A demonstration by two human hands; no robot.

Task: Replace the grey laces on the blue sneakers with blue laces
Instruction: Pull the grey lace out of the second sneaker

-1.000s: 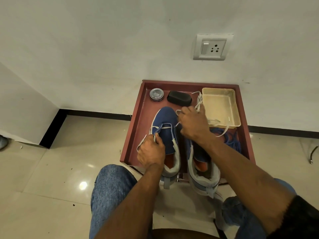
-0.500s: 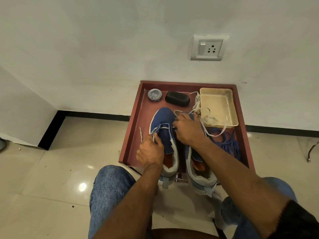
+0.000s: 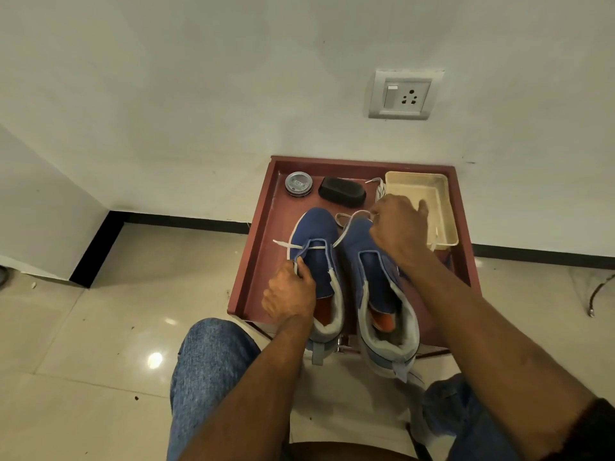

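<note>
- Glossy cream floor tiles [image 3: 100,344] run to a white wall, with the red table [image 3: 263,227] set against that wall and the person's knees nearest the camera.
- On the table's near half, two blue sneakers stand side by side, heels toward the person, toes toward the wall.
- Left hand [image 3: 289,296] rests on the left sneaker [image 3: 316,261], its fingers curled round the near end of the grey lace [image 3: 307,247], which crosses only the eyelets nearest the toe.
- Right hand [image 3: 397,227] hovers over the toe of the right sneaker [image 3: 372,277], fingers closed on the lace's far run, which leads up and to the right from the left shoe.
- Judged from that, the right hand is placed to draw the lace clear, pulling away from the toe.
- Beyond, the cream tray [image 3: 442,224] holds a loose grey lace; the tin [image 3: 299,184] and black brush [image 3: 342,192] sit at the back.
- Blue laces are not plainly visible.
</note>
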